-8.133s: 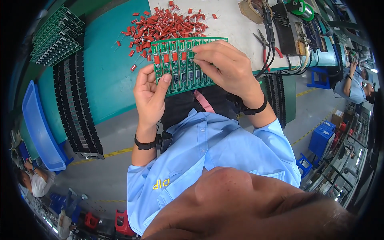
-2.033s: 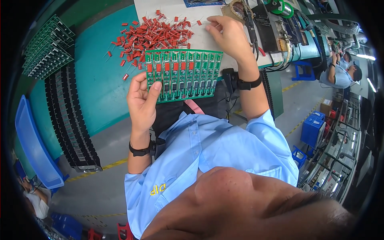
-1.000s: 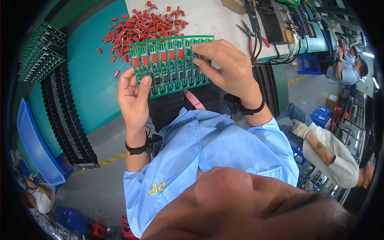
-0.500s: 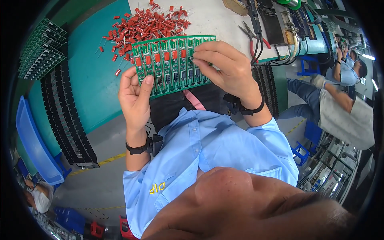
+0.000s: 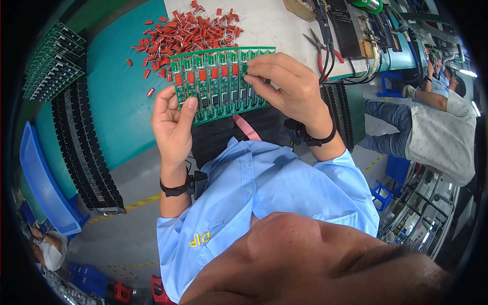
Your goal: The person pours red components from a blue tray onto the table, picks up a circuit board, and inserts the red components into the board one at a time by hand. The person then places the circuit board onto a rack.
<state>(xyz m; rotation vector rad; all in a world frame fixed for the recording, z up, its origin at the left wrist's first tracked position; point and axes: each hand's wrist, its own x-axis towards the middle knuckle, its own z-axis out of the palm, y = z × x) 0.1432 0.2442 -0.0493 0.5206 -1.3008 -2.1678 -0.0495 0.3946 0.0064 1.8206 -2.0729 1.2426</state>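
The board (image 5: pixel 216 104) is gripped at its left edge by the left hand (image 5: pixel 173 122), the thumb pressed on its face. Over the board's right part, the thumb and forefinger of the right hand (image 5: pixel 290 84) are held close together; whether anything is pinched there cannot be told. Red parts (image 5: pixel 213 72) are seated in a row across the board. Just beyond, a loose heap (image 5: pixel 188 35) of like parts is spread on the table (image 5: pixel 122 122). Pliers (image 5: pixel 319 48) are laid to the right; boards (image 5: pixel 53 66) are stacked far left.
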